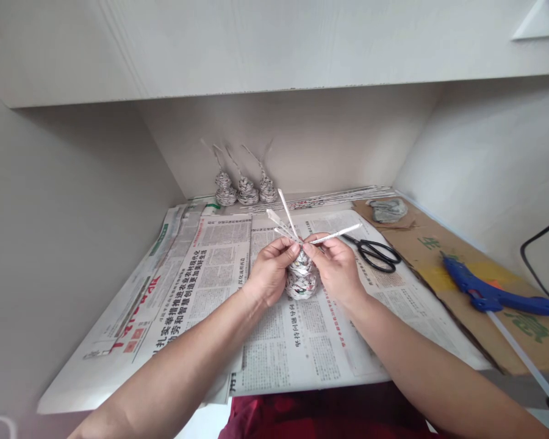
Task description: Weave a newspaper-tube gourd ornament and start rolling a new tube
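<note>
Between my hands stands a small gourd-shaped piece woven from rolled newspaper point(301, 285), upright over the newspaper sheets. Several loose paper strips point(287, 210) fan out from its top, one of them pointing right. My left hand point(274, 265) pinches near the base of the strips, thumb against the fingers. My right hand point(333, 262) closes on the neck from the other side, its thumb and fingertips meeting the left ones. The exact strip under each fingertip is hidden.
Three finished-looking woven gourds point(247, 192) with thin stems stand at the back. Rolled paper sticks point(333, 198) lie along the rear wall. Black-handled scissors point(377, 255) rest on the right, beside cardboard point(432, 244) carrying a blue glue gun point(494, 296) and a grey crumpled lump point(388, 210).
</note>
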A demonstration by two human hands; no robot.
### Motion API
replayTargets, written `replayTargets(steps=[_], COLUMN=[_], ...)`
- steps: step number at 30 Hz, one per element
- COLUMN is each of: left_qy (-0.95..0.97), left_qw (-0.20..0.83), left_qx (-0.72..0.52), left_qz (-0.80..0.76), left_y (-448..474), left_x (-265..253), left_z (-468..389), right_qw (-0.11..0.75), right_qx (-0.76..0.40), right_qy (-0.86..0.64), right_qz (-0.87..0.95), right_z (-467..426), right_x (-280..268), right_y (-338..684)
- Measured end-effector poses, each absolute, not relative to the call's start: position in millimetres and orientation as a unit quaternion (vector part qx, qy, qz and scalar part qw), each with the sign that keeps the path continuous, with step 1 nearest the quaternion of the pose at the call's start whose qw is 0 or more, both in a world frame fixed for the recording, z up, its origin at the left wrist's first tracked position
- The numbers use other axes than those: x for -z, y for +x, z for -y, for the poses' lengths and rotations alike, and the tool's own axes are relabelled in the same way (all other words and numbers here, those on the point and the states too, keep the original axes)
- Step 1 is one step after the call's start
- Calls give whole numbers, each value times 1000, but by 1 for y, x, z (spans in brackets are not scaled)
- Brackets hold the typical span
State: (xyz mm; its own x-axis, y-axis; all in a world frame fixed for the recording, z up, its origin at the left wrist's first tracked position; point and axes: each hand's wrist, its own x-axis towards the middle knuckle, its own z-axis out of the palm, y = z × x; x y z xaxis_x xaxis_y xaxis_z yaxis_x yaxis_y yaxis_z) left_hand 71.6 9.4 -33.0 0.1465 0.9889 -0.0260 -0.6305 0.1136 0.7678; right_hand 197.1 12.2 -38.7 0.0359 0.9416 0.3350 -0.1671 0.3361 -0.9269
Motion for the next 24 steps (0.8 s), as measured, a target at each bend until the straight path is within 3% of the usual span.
replayTargets(steps=[19, 24], left_qy=[329, 402], left_qw=[747, 768], left_qx=[-514, -426], left_qz=[-264, -258], left_y=[59, 49], left_x=[33, 25], left_z=[-14, -16], right_qw=[585, 561], right_qx=[-402, -414], right_qy=[-315, -297], right_qz=[630, 652], right_z=[-5, -4], right_x=[22, 19], right_y=[204, 206])
